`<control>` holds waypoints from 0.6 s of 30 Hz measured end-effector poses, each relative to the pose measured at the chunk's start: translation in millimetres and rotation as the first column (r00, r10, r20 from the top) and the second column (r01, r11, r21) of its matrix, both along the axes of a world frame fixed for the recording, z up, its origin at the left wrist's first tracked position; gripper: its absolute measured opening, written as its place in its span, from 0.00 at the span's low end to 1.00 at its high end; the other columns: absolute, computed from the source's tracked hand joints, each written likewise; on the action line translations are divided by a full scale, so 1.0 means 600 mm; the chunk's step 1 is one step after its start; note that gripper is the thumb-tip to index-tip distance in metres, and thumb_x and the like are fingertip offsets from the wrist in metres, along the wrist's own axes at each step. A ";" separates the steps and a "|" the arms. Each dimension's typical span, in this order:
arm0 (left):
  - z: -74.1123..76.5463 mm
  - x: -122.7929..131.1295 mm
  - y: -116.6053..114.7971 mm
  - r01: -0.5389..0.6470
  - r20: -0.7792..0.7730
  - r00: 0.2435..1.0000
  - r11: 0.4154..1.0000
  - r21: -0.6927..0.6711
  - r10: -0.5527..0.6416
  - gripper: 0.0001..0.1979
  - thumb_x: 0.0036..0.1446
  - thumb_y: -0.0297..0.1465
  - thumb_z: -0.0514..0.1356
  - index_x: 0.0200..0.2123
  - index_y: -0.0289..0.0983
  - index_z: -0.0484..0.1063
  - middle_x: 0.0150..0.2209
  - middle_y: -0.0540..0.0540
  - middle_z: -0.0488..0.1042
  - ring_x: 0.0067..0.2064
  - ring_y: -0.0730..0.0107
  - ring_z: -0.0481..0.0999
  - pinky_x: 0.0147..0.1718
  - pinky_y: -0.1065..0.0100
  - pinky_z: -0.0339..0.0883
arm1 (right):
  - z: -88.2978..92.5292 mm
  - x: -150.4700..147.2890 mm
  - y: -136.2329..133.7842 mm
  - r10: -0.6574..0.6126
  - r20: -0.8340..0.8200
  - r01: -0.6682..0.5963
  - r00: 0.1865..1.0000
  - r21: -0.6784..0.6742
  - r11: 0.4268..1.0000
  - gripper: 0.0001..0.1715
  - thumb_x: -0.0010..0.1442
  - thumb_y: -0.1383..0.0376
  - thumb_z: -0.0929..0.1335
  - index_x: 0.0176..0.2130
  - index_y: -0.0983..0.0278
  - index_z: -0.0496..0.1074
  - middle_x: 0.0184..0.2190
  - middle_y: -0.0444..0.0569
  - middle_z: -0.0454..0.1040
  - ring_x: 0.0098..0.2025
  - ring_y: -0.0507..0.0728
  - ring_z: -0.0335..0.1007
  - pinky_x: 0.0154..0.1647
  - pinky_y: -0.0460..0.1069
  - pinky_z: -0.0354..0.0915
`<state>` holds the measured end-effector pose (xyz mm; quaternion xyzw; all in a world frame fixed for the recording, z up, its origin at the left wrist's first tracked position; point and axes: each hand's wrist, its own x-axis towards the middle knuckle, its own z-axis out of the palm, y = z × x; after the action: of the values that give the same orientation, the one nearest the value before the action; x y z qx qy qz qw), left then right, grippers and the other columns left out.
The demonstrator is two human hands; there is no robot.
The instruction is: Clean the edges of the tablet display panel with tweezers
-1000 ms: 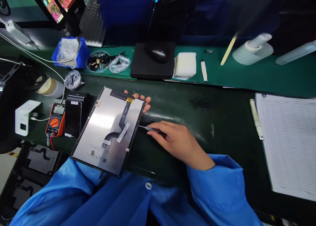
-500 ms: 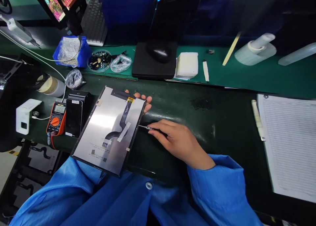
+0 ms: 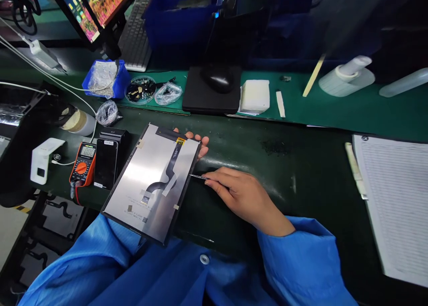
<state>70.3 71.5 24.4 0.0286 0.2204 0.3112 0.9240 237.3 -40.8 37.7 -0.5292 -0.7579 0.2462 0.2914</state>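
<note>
A tablet-sized display panel (image 3: 133,172) lies tilted over my lap at the table edge, its silvery back upward. A black flex cable (image 3: 170,163) with strips of tape runs along that back. My left hand (image 3: 202,146) supports the panel from beneath; only its fingertips show past the far right edge. In my right hand (image 3: 239,192) a thin metal tool, apparently tweezers (image 3: 199,177), is pinched between thumb and fingers. The tool's tip meets the panel's right edge; whether it reaches into the edge I cannot tell.
Left of the panel are an orange multimeter (image 3: 82,165), a black phone (image 3: 106,163) and a white bracket (image 3: 42,163). Farther back stand a blue bin (image 3: 122,80), a dish of small parts (image 3: 140,91), and a mouse (image 3: 219,78). A lined paper pad (image 3: 397,199) lies right.
The whole view has shifted slightly, so everything sits a little lower and to the right. The tweezers have turned a little in my right hand, still at the panel's right edge.
</note>
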 end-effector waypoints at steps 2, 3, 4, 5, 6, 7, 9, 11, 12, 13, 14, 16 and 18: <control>-0.004 0.000 0.000 -0.019 0.014 1.000 1.000 0.000 0.019 0.26 0.67 0.46 0.42 0.31 0.37 0.72 0.38 0.47 0.76 0.49 0.67 0.77 0.46 0.66 0.76 | 0.001 -0.002 -0.001 -0.013 -0.022 0.012 1.000 -0.029 1.000 0.12 0.69 0.64 0.64 0.44 0.60 0.78 0.34 0.45 0.81 0.34 0.54 0.78 0.33 0.48 0.70; -0.003 0.001 -0.001 -0.032 -0.003 0.999 0.999 -0.015 0.032 0.26 0.67 0.46 0.42 0.31 0.37 0.71 0.37 0.47 0.75 0.48 0.67 0.77 0.48 0.65 0.75 | 0.002 -0.003 -0.001 -0.030 -0.036 0.028 0.999 -0.048 0.998 0.11 0.68 0.63 0.65 0.44 0.60 0.77 0.34 0.45 0.81 0.33 0.54 0.78 0.33 0.47 0.71; -0.001 0.003 -0.002 -0.048 -0.028 0.998 0.998 -0.033 0.047 0.26 0.67 0.46 0.42 0.30 0.36 0.71 0.36 0.47 0.75 0.47 0.68 0.78 0.52 0.64 0.73 | 0.003 -0.004 -0.002 -0.046 -0.048 0.043 0.998 -0.064 0.997 0.11 0.67 0.62 0.65 0.44 0.60 0.77 0.34 0.45 0.82 0.33 0.54 0.78 0.33 0.47 0.71; 0.000 0.005 -0.003 -0.062 -0.054 0.997 0.997 -0.053 0.059 0.27 0.67 0.46 0.41 0.29 0.36 0.70 0.35 0.47 0.74 0.46 0.69 0.78 0.57 0.62 0.69 | 0.004 -0.005 -0.002 -0.052 -0.056 0.048 0.997 -0.071 0.996 0.10 0.67 0.62 0.66 0.44 0.60 0.77 0.35 0.45 0.82 0.33 0.54 0.78 0.33 0.47 0.71; 0.002 0.006 -0.003 -0.072 -0.071 0.995 0.995 -0.065 0.067 0.28 0.67 0.46 0.41 0.28 0.36 0.70 0.34 0.48 0.74 0.46 0.70 0.77 0.63 0.61 0.62 | 0.004 -0.006 -0.002 -0.048 -0.057 0.044 0.997 -0.068 0.997 0.10 0.67 0.62 0.66 0.44 0.60 0.77 0.35 0.45 0.82 0.33 0.54 0.78 0.34 0.47 0.72; 0.001 0.007 -0.004 -0.071 -0.070 0.995 0.995 -0.066 0.066 0.28 0.67 0.47 0.41 0.28 0.36 0.70 0.34 0.48 0.74 0.46 0.70 0.77 0.67 0.59 0.55 | 0.003 -0.006 -0.002 -0.034 -0.053 0.031 0.998 -0.054 0.998 0.10 0.67 0.62 0.66 0.43 0.60 0.77 0.35 0.45 0.81 0.33 0.54 0.78 0.34 0.47 0.72; -0.004 0.006 -0.003 -0.048 -0.034 0.998 0.998 -0.051 0.046 0.28 0.67 0.47 0.41 0.29 0.36 0.71 0.35 0.49 0.74 0.47 0.70 0.77 0.70 0.57 0.44 | 0.000 -0.005 0.000 -0.006 -0.029 0.006 1.000 -0.014 1.000 0.12 0.69 0.63 0.64 0.43 0.61 0.78 0.35 0.47 0.81 0.33 0.54 0.78 0.34 0.47 0.71; -0.013 0.004 -0.001 -0.020 0.015 1.000 0.999 -0.033 0.020 0.29 0.67 0.48 0.41 0.29 0.37 0.73 0.36 0.49 0.75 0.48 0.69 0.77 0.71 0.57 0.39 | -0.002 -0.004 0.001 0.000 -0.002 0.000 1.000 0.011 1.000 0.14 0.69 0.62 0.63 0.44 0.61 0.78 0.34 0.47 0.81 0.32 0.55 0.78 0.33 0.48 0.71; -0.017 0.002 0.000 -0.012 0.035 0.999 1.000 -0.024 0.013 0.29 0.67 0.48 0.41 0.30 0.37 0.73 0.37 0.49 0.75 0.48 0.69 0.77 0.72 0.57 0.37 | -0.002 -0.005 0.001 0.001 0.006 -0.001 1.000 0.009 1.000 0.15 0.69 0.62 0.63 0.44 0.61 0.78 0.34 0.47 0.81 0.32 0.55 0.78 0.32 0.48 0.71; -0.021 0.001 0.001 -0.013 0.042 0.999 1.000 -0.022 0.013 0.29 0.67 0.48 0.41 0.30 0.37 0.73 0.37 0.49 0.75 0.48 0.69 0.77 0.72 0.56 0.35 | -0.002 -0.005 0.001 0.003 0.006 -0.003 1.000 -0.002 1.000 0.15 0.70 0.62 0.63 0.44 0.60 0.78 0.34 0.47 0.81 0.32 0.55 0.78 0.32 0.48 0.71; -0.023 -0.001 0.001 -0.016 0.039 0.999 1.000 -0.022 0.017 0.29 0.67 0.48 0.41 0.30 0.37 0.73 0.37 0.49 0.75 0.49 0.69 0.77 0.72 0.56 0.35 | -0.001 -0.006 0.000 -0.001 -0.005 0.001 1.000 -0.016 1.000 0.14 0.69 0.63 0.63 0.45 0.60 0.78 0.34 0.46 0.82 0.32 0.55 0.78 0.33 0.48 0.72; -0.024 -0.002 0.003 -0.015 0.029 0.999 1.000 -0.021 0.016 0.29 0.67 0.48 0.41 0.30 0.36 0.73 0.37 0.49 0.75 0.49 0.68 0.77 0.72 0.54 0.36 | 0.001 -0.009 -0.002 -0.028 -0.040 0.027 0.999 -0.037 0.999 0.13 0.69 0.62 0.64 0.45 0.61 0.77 0.36 0.46 0.82 0.34 0.55 0.79 0.34 0.48 0.73; -0.024 -0.002 0.003 -0.011 0.027 1.000 1.000 -0.022 0.012 0.29 0.67 0.48 0.41 0.30 0.36 0.73 0.37 0.49 0.75 0.49 0.68 0.77 0.72 0.54 0.37 | 0.002 -0.010 -0.004 -0.049 -0.060 0.046 0.997 -0.038 0.998 0.11 0.68 0.62 0.65 0.45 0.61 0.77 0.37 0.46 0.82 0.35 0.55 0.80 0.36 0.48 0.73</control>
<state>68.8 73.4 10.0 0.0131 0.2116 0.3145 0.9253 231.1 -43.0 38.9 -0.5446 -0.7312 0.2692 0.3104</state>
